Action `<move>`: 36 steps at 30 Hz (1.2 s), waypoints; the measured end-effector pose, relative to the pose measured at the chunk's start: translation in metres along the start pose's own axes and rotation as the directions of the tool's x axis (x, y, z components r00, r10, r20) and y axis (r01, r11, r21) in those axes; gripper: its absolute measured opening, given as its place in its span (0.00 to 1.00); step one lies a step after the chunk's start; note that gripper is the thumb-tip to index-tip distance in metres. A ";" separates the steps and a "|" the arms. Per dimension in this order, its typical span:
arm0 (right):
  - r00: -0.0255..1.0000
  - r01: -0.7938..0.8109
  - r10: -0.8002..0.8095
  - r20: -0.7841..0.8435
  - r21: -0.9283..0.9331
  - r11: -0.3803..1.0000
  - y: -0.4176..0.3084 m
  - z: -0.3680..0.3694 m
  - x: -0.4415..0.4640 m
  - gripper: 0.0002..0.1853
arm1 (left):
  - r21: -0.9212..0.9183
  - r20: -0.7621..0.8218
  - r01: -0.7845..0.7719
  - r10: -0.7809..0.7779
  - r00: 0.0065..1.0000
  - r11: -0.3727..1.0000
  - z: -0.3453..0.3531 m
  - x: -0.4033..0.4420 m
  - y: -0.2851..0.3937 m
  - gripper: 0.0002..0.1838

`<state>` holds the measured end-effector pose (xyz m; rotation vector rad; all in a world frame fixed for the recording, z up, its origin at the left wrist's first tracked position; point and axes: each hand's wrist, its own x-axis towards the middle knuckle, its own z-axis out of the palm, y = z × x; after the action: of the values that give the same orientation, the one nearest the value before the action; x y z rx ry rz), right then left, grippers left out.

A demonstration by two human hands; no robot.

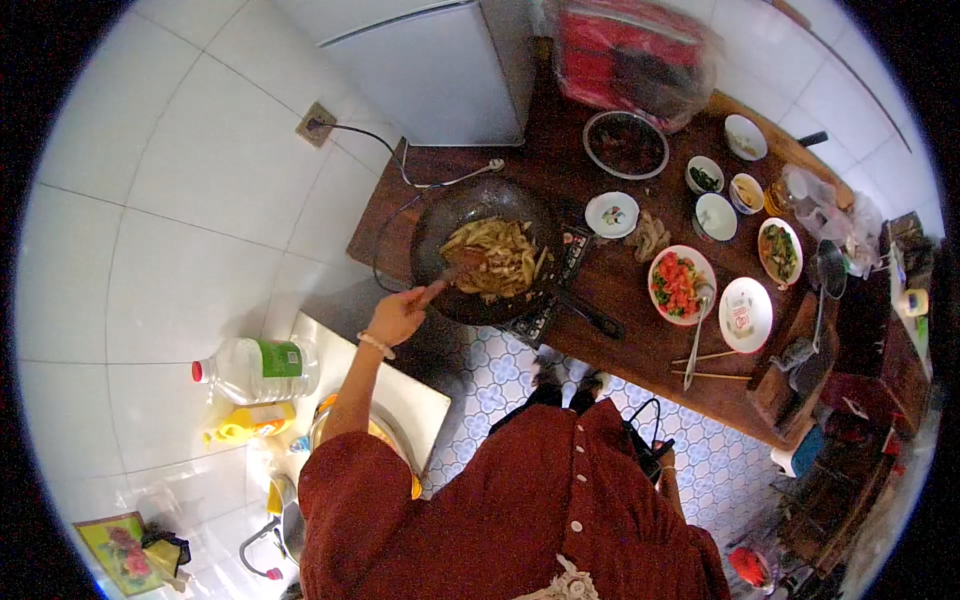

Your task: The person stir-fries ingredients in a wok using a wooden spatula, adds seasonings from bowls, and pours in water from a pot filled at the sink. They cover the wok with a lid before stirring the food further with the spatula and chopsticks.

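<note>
My left hand (398, 318), with a beaded bracelet on its wrist, is closed around the handle of a brown wooden spatula (434, 291). The spatula's head rests among yellowish-brown cooked strips (500, 255) in a dark wok (490, 200). The wok sits on a black cooktop (572, 255), its long handle (590, 312) pointing right, toward the table's front edge. Low at my right side, my right hand (668, 466) is beside a black object with a looped cord (650, 438). Its fingers are mostly hidden, so I cannot tell whether it grips that object.
Right of the wok are a bowl of chopped tomatoes (677, 287) with a spoon, a white plate (746, 315), chopsticks (712, 376) and several small bowls. A power cord (450, 184) runs behind the wok. A large clear bottle (262, 368) stands at left.
</note>
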<state>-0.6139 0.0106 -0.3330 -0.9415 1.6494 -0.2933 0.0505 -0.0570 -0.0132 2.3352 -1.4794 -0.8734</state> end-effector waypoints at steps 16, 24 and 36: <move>0.997 0.058 -0.062 -0.054 -0.063 0.996 -0.069 0.001 -0.034 0.06 | 0.014 -0.059 -0.251 0.252 0.966 0.968 0.016 -0.034 0.041 0.23; 0.822 0.474 -0.555 0.124 -0.688 0.549 -0.019 -0.003 -0.010 0.09 | 0.513 -0.080 -0.303 0.396 0.915 0.803 0.016 -0.022 0.049 0.31; 0.976 0.219 -0.193 0.104 -0.499 0.839 -0.009 -0.021 0.001 0.10 | 0.437 -0.049 -0.289 0.344 0.938 0.852 0.016 -0.019 0.020 0.26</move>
<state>-0.6290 -0.0017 -0.3219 -1.5200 1.6089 0.0333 0.0200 -0.0474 -0.0094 2.2570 -2.0906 -0.3319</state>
